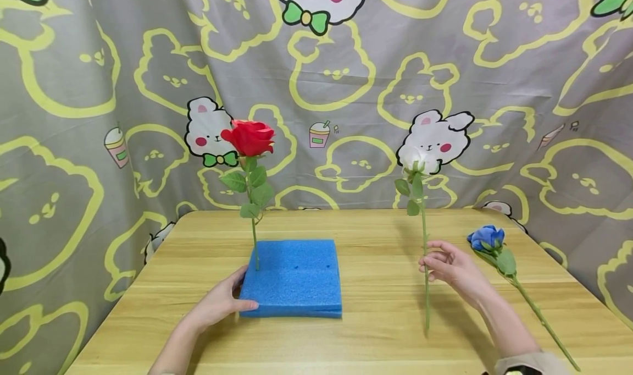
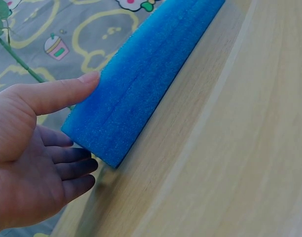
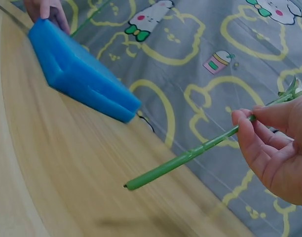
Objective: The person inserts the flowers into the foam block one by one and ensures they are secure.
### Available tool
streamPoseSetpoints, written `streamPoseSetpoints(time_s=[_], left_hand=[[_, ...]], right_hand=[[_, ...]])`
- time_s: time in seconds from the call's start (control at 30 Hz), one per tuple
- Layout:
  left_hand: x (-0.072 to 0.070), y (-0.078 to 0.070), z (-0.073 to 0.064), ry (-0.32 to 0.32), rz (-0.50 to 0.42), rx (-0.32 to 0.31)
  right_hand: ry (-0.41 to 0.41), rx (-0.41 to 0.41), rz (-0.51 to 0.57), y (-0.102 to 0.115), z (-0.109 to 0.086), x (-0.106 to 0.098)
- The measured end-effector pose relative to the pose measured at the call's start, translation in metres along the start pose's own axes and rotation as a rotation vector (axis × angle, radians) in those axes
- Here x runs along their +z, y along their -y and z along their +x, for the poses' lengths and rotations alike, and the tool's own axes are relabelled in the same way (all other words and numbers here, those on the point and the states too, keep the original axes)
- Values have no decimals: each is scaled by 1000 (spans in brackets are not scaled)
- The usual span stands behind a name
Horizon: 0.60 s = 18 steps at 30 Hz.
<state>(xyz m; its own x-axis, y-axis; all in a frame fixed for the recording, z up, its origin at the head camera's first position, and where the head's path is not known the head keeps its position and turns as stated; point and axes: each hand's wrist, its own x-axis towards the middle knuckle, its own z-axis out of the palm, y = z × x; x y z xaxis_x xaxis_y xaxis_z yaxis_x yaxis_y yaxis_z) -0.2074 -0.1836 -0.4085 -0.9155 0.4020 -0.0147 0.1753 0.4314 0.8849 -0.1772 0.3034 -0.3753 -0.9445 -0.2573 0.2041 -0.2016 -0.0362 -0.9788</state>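
Observation:
A blue foam block (image 1: pixel 292 281) lies on the table with a red rose (image 1: pixel 249 138) standing upright in its left part. Two small dark holes show in its top. My left hand (image 1: pixel 220 301) rests at the block's left front corner; its straight thumb (image 2: pixel 67 93) touches the foam and the relaxed fingers lie beside the left side. My right hand (image 1: pixel 452 268) pinches the green stem of a white rose (image 1: pixel 417 160) between thumb and fingers, bloom up. In the right wrist view the bare stem end (image 3: pixel 141 180) points toward the block, apart from it.
A blue rose (image 1: pixel 487 237) lies on the wooden table (image 1: pixel 376 331) to the right of my right hand, its stem running toward the near right edge. Behind the table hangs a grey curtain (image 1: pixel 346 89) with yellow cartoon outlines.

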Motion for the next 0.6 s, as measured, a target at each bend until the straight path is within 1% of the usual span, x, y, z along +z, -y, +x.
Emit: streamPoseSetpoints(time_s=[0.17, 0.37, 0.5, 0.6], left_hand=[[1, 1, 1, -7, -10, -15], [1, 3, 2, -12, -19, -26], [1, 2, 1, -9, -15, -27], [1, 1, 1, -5, -15, -22]], right_hand=[[-37, 35, -94, 2, 10, 11], [-98, 51, -201, 6, 23, 27], [-119, 30, -226, 10, 33, 39], [-131, 4, -218, 13, 40, 48]])
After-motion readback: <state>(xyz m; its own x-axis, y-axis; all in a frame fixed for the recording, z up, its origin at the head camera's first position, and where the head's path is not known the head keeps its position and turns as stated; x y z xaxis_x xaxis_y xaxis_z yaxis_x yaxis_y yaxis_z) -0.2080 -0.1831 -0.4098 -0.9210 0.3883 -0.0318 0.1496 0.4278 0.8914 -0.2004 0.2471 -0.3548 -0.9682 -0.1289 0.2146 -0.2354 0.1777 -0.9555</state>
